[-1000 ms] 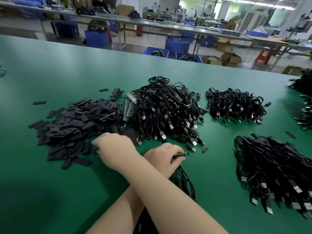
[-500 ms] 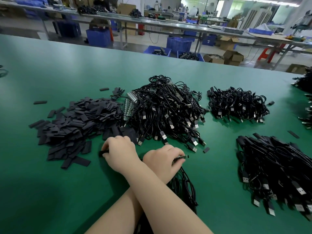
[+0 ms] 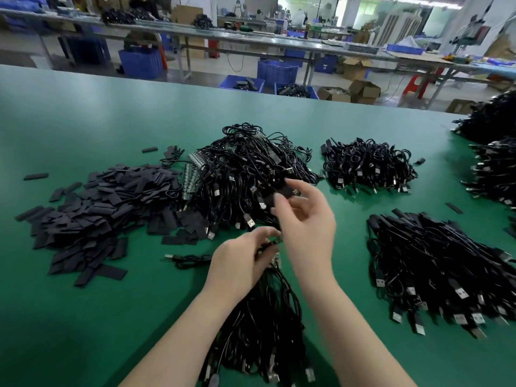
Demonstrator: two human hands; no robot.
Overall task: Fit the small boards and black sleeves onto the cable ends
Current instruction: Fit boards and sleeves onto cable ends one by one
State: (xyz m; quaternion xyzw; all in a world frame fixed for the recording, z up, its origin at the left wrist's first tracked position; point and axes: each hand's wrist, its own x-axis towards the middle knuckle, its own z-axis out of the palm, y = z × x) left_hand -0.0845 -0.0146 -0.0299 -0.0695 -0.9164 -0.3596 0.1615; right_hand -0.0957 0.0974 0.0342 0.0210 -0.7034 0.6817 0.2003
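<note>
At lower centre of the frame, a bundle of thin black cables (image 3: 262, 319) is gripped near its ends by the left hand (image 3: 240, 268), fingers curled round it. Just above and beside it, a flat black rectangular sleeve (image 3: 275, 197) is pinched between thumb and fingertips of the right hand (image 3: 305, 222). At left, a heap of loose flat black sleeves (image 3: 95, 210) is spread on the green table (image 3: 83, 115). Tangled piles of black cables with metal plugs (image 3: 245, 174) are seen at centre, with further piles at right (image 3: 435, 272).
</note>
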